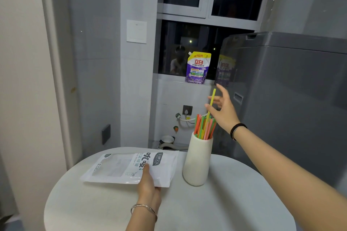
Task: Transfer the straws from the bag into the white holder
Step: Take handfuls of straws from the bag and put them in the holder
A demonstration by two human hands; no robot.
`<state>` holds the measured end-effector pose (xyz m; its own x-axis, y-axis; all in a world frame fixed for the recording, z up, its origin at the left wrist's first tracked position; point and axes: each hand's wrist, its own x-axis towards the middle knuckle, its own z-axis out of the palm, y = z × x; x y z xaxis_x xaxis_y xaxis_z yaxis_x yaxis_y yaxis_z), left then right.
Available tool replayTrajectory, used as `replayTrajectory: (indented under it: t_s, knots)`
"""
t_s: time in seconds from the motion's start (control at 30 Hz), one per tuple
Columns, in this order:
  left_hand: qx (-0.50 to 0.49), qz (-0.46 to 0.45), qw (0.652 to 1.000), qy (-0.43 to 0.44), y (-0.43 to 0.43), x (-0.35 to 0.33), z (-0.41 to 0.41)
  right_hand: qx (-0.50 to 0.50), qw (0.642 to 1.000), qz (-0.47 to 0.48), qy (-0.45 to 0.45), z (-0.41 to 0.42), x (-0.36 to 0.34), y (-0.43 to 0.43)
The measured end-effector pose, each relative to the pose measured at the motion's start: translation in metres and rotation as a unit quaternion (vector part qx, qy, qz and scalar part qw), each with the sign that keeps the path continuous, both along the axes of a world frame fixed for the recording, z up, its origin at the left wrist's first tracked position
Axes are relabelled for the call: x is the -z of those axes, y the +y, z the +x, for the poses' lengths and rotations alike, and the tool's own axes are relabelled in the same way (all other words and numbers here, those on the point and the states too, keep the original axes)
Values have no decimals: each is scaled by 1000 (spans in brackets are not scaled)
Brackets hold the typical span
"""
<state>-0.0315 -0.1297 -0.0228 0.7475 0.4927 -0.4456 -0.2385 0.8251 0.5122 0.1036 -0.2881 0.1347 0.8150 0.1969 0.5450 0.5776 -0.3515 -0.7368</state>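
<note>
The right hand point(223, 110) is spread open above the holder point(198, 161), fingers apart, just beside a yellow straw point(211, 101) that stands taller than the rest. The bag point(129, 169) is pinched at its near edge by the left hand point(148, 184) and lies flat on the table point(225, 202). Orange, green and pink straws point(204, 127) are bunched in the holder, right of the bag.

One bag point(129, 169), one holder point(197, 163), two hands, many straws point(203, 127).
</note>
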Motion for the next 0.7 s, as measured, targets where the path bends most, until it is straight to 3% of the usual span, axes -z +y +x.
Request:
replayTrajectory:
  t_s: [0.1,0.17,0.3,0.33,0.43,0.5,0.57,0.63,0.7]
  knots:
    - [-2,6,1000,-2,0,1,0,7,1000,4,-18,-1,-4,6]
    - [0,10,1000,-3,-1,0,-1,2,999,-41,0,-1,0,7]
    - [-1,9,1000,-1,0,-2,-2,30,962,-267,47,7,17,1]
    - [-1,9,1000,0,1,-2,-2,32,962,-265,62,9,19,0]
    - [-1,8,1000,1,1,-2,-2,24,993,-116,31,3,14,2]
    - [-3,9,1000,3,1,-2,-2,32,990,-133,-30,2,9,3]
    - [-2,9,1000,4,1,-2,-2,38,966,-252,-46,4,8,3]
    - [0,9,1000,1,0,-2,-3,55,909,-412,-44,7,15,4]
    - [0,8,1000,0,0,-3,-4,71,861,-502,-39,10,24,3]
